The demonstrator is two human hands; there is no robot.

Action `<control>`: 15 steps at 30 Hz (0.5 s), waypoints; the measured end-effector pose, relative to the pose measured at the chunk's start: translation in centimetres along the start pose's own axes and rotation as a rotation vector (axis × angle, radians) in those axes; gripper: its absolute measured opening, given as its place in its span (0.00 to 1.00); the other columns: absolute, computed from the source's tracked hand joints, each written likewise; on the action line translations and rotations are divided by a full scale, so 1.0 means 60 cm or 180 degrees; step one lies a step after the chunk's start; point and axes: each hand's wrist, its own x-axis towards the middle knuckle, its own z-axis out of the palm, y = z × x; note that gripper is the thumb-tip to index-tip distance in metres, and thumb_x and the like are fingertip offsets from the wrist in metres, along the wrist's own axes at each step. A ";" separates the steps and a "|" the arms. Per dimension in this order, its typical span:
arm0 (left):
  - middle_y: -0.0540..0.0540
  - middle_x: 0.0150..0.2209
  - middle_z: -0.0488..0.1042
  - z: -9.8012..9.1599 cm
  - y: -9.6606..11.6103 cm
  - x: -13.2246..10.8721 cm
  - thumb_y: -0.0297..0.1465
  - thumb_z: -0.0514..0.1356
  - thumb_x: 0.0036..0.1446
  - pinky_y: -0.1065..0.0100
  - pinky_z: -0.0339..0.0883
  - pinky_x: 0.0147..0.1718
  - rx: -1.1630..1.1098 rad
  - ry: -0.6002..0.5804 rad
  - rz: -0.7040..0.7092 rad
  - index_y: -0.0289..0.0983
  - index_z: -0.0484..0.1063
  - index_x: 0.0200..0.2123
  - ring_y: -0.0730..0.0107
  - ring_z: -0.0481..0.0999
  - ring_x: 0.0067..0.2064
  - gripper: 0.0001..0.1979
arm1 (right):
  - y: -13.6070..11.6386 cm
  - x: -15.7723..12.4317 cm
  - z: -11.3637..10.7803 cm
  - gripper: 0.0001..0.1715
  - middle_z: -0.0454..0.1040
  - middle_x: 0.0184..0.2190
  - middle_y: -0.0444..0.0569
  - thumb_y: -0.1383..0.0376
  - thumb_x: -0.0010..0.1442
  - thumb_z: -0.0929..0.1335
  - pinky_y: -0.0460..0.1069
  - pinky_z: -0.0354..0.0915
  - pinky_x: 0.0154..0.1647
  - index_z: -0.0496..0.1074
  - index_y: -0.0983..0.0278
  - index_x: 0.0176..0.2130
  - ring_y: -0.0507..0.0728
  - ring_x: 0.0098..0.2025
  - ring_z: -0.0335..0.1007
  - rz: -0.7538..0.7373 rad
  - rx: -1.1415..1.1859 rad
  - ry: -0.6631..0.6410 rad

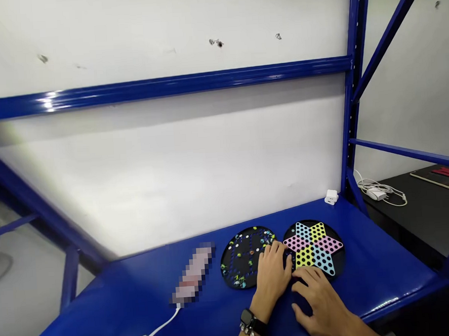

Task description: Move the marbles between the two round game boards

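Two round black game boards lie side by side on the blue shelf. The left board (240,248) carries glass marbles around its rim and a few white and brown spots. On the right board (342,262) is a star-shaped Chinese checkers panel (312,245) in pink, yellow and blue, full of dark holes. My left hand (273,270), with a watch (247,317) and beaded bracelet at the wrist, rests over the left board's right edge, thumb apart from the bent fingers. My right hand (317,300) is at the star panel's lower left edge, thumb spread away. Beneath both hands, details are hidden.
A blurred-out phone-like slab (195,273) with a white cable (163,326) lies left of the boards. White chargers (331,197) stand at the back right corner. Blue frame bars (166,88) surround the shelf. A black table (420,201) holds cables and a tablet-like device.
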 end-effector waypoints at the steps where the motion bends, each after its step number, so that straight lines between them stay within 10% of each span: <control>1: 0.47 0.50 0.72 0.000 0.001 0.000 0.33 0.51 0.65 0.61 0.61 0.49 0.0040 0.0013 -0.0026 0.43 0.71 0.47 0.61 0.69 0.51 0.12 | 0.001 0.000 0.001 0.13 0.72 0.52 0.51 0.63 0.57 0.69 0.57 0.59 0.58 0.73 0.59 0.43 0.61 0.54 0.65 0.0093 -0.0059 0.0005; 15: 0.40 0.49 0.71 0.002 0.020 0.008 0.36 0.48 0.66 0.57 0.60 0.47 0.0419 -0.0101 -0.0219 0.38 0.71 0.46 0.55 0.68 0.50 0.15 | 0.027 -0.012 0.041 0.36 0.58 0.67 0.55 0.58 0.56 0.69 0.69 0.46 0.66 0.62 0.59 0.62 0.72 0.68 0.49 0.0559 -0.0486 -0.0048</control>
